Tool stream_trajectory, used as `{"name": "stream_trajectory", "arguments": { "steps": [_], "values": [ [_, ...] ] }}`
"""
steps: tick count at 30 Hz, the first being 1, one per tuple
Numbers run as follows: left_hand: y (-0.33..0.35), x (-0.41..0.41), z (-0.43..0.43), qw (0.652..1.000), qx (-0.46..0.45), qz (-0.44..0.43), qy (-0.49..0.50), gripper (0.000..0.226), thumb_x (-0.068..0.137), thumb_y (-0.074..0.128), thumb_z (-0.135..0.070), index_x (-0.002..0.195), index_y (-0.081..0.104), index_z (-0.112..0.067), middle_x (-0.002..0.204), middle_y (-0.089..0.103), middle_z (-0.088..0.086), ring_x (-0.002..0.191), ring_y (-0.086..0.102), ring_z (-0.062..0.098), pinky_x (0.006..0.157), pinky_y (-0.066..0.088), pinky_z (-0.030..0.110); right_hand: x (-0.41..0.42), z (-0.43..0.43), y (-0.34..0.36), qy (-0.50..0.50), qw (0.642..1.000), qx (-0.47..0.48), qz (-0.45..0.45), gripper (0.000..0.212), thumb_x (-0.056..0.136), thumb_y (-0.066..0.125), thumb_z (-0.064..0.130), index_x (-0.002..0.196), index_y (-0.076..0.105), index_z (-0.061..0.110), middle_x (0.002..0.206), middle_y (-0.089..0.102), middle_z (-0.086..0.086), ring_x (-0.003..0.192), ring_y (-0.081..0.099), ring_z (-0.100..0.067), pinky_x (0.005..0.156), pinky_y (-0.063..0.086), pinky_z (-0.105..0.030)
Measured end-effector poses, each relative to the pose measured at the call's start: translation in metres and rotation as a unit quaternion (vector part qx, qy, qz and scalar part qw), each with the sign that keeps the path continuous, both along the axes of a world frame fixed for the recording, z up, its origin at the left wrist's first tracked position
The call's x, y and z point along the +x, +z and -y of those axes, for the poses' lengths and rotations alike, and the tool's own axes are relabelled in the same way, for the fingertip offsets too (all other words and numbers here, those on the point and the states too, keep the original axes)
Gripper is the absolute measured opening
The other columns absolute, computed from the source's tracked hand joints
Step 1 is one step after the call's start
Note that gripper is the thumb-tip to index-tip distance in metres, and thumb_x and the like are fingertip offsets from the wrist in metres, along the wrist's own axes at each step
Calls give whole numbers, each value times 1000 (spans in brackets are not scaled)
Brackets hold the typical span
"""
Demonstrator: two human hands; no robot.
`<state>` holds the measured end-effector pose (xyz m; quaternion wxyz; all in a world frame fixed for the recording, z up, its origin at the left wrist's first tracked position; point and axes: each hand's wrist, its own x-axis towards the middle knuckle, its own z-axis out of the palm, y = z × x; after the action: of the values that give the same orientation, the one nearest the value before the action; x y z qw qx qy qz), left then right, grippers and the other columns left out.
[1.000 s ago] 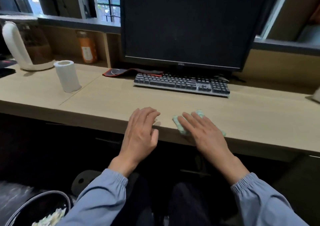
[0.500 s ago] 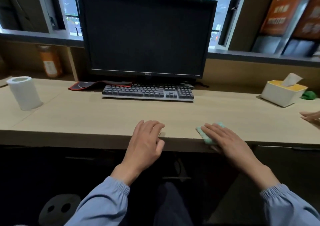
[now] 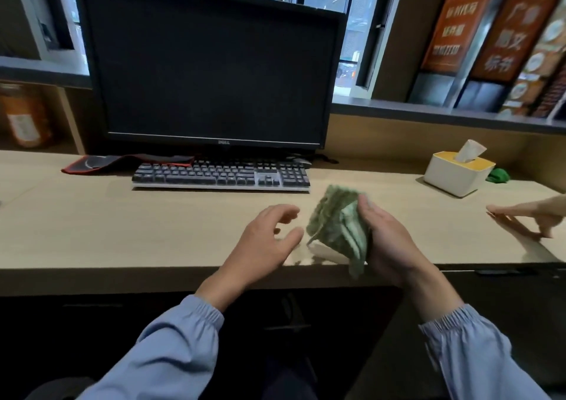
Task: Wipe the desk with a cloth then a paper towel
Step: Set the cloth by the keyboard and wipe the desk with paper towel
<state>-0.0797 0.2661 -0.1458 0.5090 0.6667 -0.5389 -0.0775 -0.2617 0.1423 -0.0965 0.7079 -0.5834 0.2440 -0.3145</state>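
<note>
Monitor (image 3: 211,72) lower bezel: the brand "DELL" in small grey letters.
Orange banners (image 3: 490,23) behind the window on the right: white Chinese characters, too blurred to read with certainty.
Orange bottle (image 3: 26,118) on the left: a pale label, the text is not readable.

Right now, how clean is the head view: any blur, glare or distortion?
Head view: cloth in the right hand is motion-smeared; posters and jar at the edges are soft; desk edge bows from the wide lens; no strong glare.
</note>
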Motion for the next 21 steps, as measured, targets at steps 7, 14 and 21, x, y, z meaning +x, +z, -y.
{"name": "stream_trajectory", "arguments": {
  "steps": [7, 14, 21],
  "values": [
    [36, 5, 20, 986, 8, -150, -72, 29, 98, 67, -50, 117, 74, -29, 114, 76, -14, 109, 69, 4, 99, 54, 32, 28, 2, -2, 106, 983, 145, 33, 56, 107, 37, 47, 141, 57, 7, 136, 61, -27, 128, 58, -43, 111, 41, -59],
    [38, 14, 45, 996, 18, -91, 7, 8, 95, 73, -30, 99, 77, -23, 95, 76, -6, 91, 71, 13, 90, 58, 45, 37, 20, -7, 101, 985, 137, 3, 53, 107, 40, 45, 137, 60, 6, 131, 64, -27, 122, 63, -42, 107, 47, -57],
    [54, 14, 77, 998, 42, -55, -5, 13, 97, 67, -32, 91, 71, -21, 86, 73, -2, 85, 69, 21, 82, 57, 46, 33, 39, 2, 58, 995, -3, -86, 43, 100, 57, 47, 127, 68, 16, 124, 72, -13, 117, 67, -35, 101, 53, -55]
  ]
}}
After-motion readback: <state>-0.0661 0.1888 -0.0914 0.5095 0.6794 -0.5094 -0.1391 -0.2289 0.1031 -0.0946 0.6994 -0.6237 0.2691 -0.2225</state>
